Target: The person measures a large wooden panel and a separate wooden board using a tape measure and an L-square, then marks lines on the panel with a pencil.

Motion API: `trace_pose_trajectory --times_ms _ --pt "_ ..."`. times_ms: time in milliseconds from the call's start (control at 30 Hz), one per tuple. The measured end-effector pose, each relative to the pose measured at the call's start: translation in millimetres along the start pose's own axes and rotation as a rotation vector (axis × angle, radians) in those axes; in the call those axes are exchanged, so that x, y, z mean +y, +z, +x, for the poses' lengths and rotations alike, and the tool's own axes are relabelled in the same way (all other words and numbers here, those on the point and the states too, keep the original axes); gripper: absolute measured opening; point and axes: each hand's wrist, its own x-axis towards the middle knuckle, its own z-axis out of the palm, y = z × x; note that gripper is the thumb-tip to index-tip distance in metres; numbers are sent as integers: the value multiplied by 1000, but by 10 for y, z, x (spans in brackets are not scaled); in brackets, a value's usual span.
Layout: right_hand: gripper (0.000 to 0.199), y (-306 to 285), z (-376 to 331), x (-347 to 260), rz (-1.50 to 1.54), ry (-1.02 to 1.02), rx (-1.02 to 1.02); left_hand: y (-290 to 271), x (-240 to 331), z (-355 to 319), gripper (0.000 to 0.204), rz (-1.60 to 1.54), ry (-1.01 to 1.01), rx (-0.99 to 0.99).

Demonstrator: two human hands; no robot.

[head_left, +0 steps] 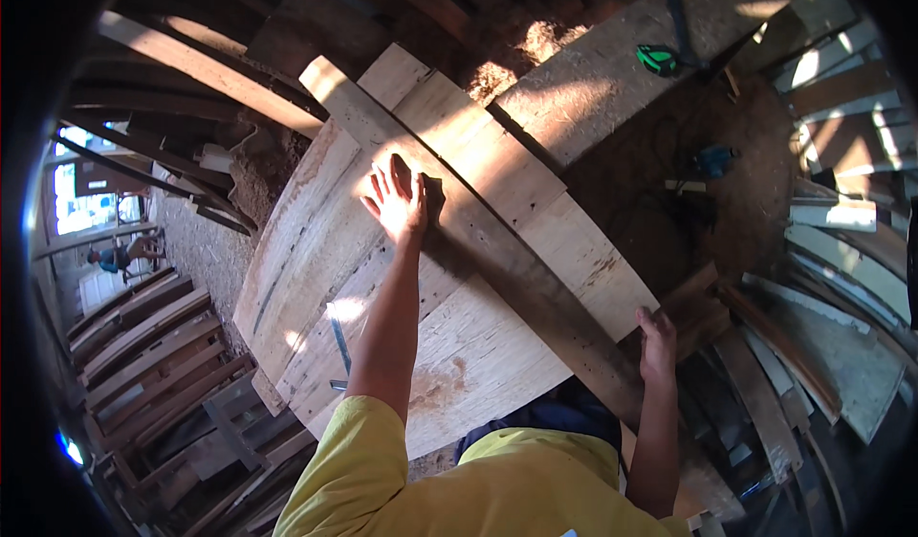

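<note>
A broad panel of pale boards (497,336) with a curved outline lies in front of me. A long straight plank (516,264) crosses it diagonally, from the far left down toward my body on the right. My left hand (397,202) rests on the plank and the boards beside it, its fingers spread and nothing in them. At the panel's right corner, my right hand (656,343) is closed with its fingertips at the edge; its underside is hidden. A metal square (339,344) lies on the panel by my left forearm.
Curved wooden pieces (153,346) are stacked at the left, with more boards (841,336) at the right. A workbench (593,87) at the far right carries a green-and-black tool (656,59). A blue power tool (712,161) sits below it. Another person (115,258) sits far left.
</note>
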Motion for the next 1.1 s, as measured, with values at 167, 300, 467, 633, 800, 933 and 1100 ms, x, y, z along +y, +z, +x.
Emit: trace_pose_trajectory --times_ms 167,300,467,633,800,933,1100 --pt "39 100 -111 -77 49 16 53 -66 49 -49 78 -36 5 -29" --pt "39 67 -151 -109 -44 9 55 -126 122 -12 81 -49 16 -18" --pt "32 -156 -166 75 -109 -149 -25 -125 182 4 77 -80 39 57" --pt "36 -758 -725 26 -785 -193 -112 -16 44 59 76 -28 25 78" --pt "49 -971 -1024 284 -1128 -289 -153 66 30 205 79 -4 11 77" --pt "50 -845 -1013 418 -1069 -471 -63 84 11 220 81 -99 -1 87" --pt "43 -669 -1036 211 -1014 -321 -91 95 9 143 79 -129 23 123"
